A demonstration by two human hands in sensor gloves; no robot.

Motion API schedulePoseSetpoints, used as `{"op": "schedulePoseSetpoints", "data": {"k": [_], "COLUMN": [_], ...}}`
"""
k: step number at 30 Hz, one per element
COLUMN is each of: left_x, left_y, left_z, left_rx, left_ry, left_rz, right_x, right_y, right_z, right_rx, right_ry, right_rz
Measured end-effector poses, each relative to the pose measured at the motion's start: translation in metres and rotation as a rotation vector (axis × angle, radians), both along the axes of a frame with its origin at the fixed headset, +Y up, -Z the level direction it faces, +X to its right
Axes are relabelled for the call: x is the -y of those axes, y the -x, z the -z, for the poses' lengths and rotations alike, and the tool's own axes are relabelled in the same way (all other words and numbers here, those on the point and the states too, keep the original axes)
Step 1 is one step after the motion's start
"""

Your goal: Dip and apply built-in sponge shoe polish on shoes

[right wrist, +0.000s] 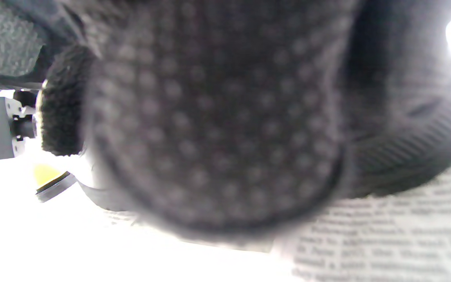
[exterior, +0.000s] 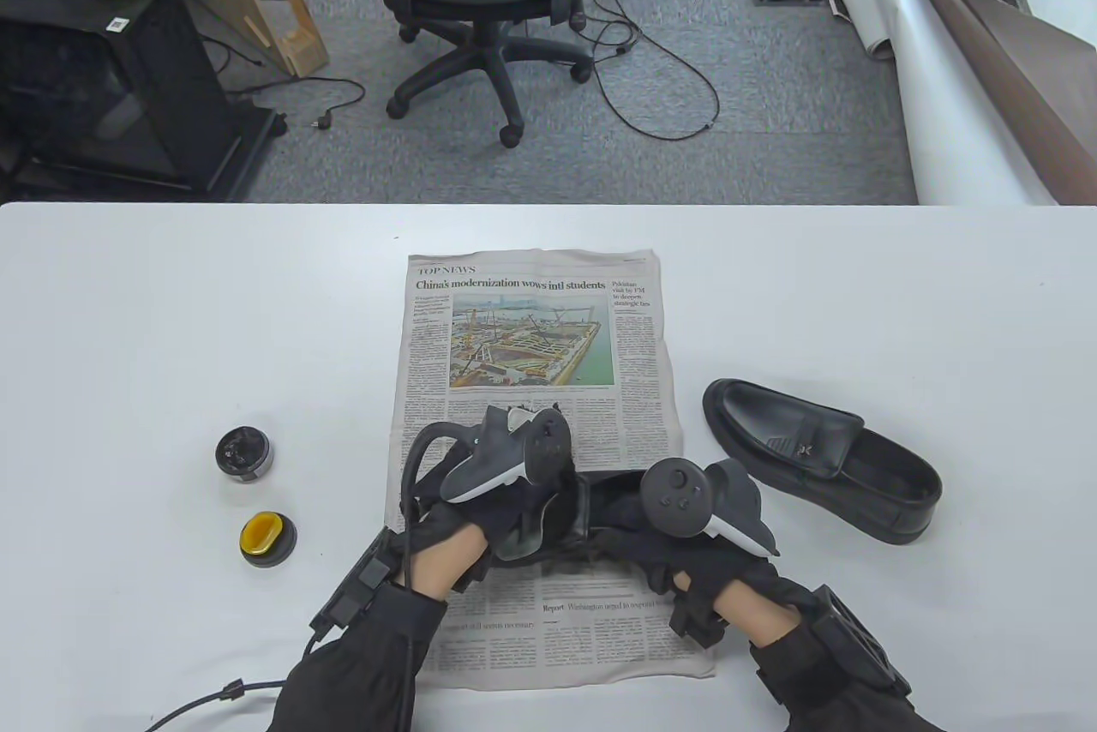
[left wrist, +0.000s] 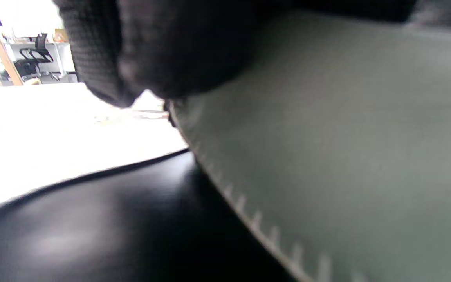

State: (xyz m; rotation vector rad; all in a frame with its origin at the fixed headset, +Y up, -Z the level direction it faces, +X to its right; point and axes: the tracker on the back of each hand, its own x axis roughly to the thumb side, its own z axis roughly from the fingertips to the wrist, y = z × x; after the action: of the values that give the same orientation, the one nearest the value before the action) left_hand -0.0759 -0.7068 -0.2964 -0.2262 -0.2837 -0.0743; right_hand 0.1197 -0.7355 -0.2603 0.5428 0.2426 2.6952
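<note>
The shoe (exterior: 600, 513) I'm working on lies across the newspaper (exterior: 531, 338), mostly hidden beneath both my hands; I judge the paper is there to keep polish off the table (exterior: 128, 338). My left hand (exterior: 488, 509) covers one end and my right hand (exterior: 694, 543) the other, presumably steadying it. In the left wrist view I see glossy black leather and a grey stitched lining close up, with a gloved finger above, so that hand seems to reach the opening, but I cannot tell from any view whether either hand's fingers are spread, pressed together or pinching. The open polish tin (exterior: 244, 453) and its lid with the yellow sponge (exterior: 267, 538) sit well apart on my left, neither in hand, so I judge dipping is not yet begun. The second shoe (exterior: 823, 458) waits beside the paper on my right.
</note>
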Motion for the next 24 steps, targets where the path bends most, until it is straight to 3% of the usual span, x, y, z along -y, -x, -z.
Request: {"op": "schedulePoseSetpoints", "data": {"k": [5, 11, 14, 19, 22, 24], "left_x": [0.002, 0.002, 0.001, -0.010, -0.014, -0.013], "left_y": [0.029, 0.072, 0.080, 0.057, 0.021, 0.003], "left_z": [-0.001, 0.008, 0.010, 0.014, 0.019, 0.024], "left_rx": [-0.061, -0.172, -0.184, -0.065, 0.050, 0.078], "left_ry": [-0.018, 0.083, 0.082, 0.065, 0.121, 0.132], "left_rz": [0.165, 0.177, 0.204, -0.063, -0.235, -0.254], "right_x": [0.000, 0.000, 0.000, 0.000, 0.000, 0.000], "right_y": [0.000, 0.000, 0.000, 0.000, 0.000, 0.000], "right_z": [0.000, 0.000, 0.000, 0.000, 0.001, 0.001], "right_rx": [0.006, 0.007, 0.006, 0.001, -0.001, -0.003], "right_ry": [0.000, 0.000, -0.001, -0.003, -0.005, -0.005], "right_rz": [-0.001, -0.001, 0.000, 0.002, 0.003, 0.004]}}
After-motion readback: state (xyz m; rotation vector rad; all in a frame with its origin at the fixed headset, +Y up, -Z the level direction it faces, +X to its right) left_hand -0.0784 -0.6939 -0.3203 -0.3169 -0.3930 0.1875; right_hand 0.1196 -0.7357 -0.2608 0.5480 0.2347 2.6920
